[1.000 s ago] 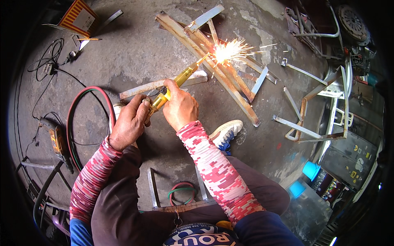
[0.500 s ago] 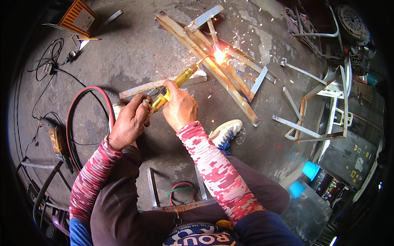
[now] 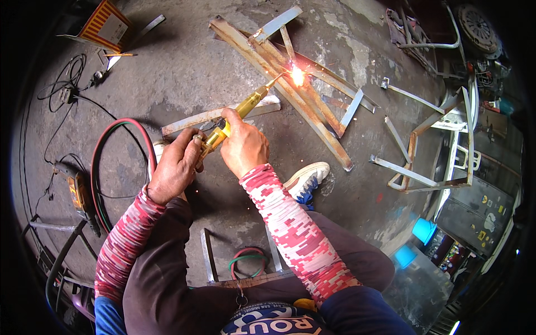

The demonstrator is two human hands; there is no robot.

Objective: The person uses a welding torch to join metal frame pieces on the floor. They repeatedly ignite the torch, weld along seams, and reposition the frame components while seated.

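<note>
Both my hands are closed on a brass-yellow cutting torch (image 3: 246, 104). My left hand (image 3: 176, 166) pinches its rear end near the valves. Further forward, my right hand (image 3: 244, 143) wraps the yellow handle. The torch points up and to the right, and its tip is close to a rusty steel angle bar (image 3: 304, 105). A bright flame with sparks (image 3: 297, 76) glows on the rusty metal just beyond the tip. A short grey angle piece (image 3: 279, 24) lies at the far end of the rusty bars. Under the torch lies another flat bar (image 3: 192, 120).
A red and green hose (image 3: 98, 158) loops at my left, beside an orange-black power tool (image 3: 78, 192). Cables (image 3: 67, 92) and a striped box (image 3: 105, 27) lie far left. A bent metal frame (image 3: 413, 151) stands at right, near a blue container (image 3: 424, 231). My shoe (image 3: 308, 177) is close by.
The sparks around the flame are fewer and less spread out now. My hands and the torch have hardly moved.
</note>
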